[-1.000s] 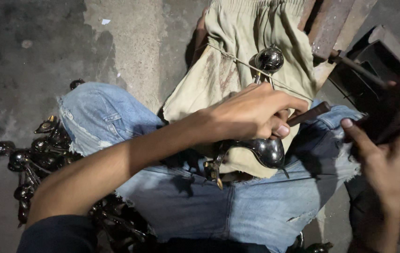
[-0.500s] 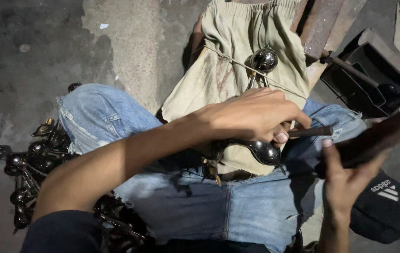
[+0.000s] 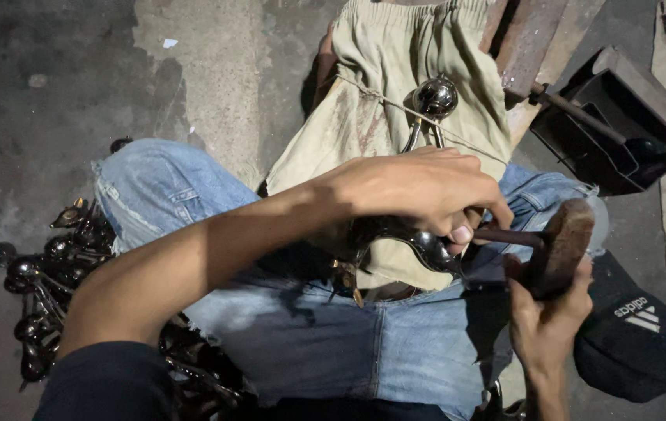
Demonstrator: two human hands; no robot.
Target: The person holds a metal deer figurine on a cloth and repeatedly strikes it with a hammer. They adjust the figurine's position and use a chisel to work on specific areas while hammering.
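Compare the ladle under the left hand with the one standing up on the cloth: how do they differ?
The held ladle lies across the lap, its bowl low and partly hidden under the left hand. The far ladle points away over the beige cloth, its round bowl in full view and untouched. The right hand grips a wooden-handled tool against the held one only. Both are dark, shiny metal.

The floor [image 3: 52, 93] is dark, stained concrete with a paler patch near the top centre. A pile of dark metal ladles [image 3: 44, 273] lies on it at left. A black cap [image 3: 633, 339] and a dark metal box [image 3: 621, 132] rest on it at right.
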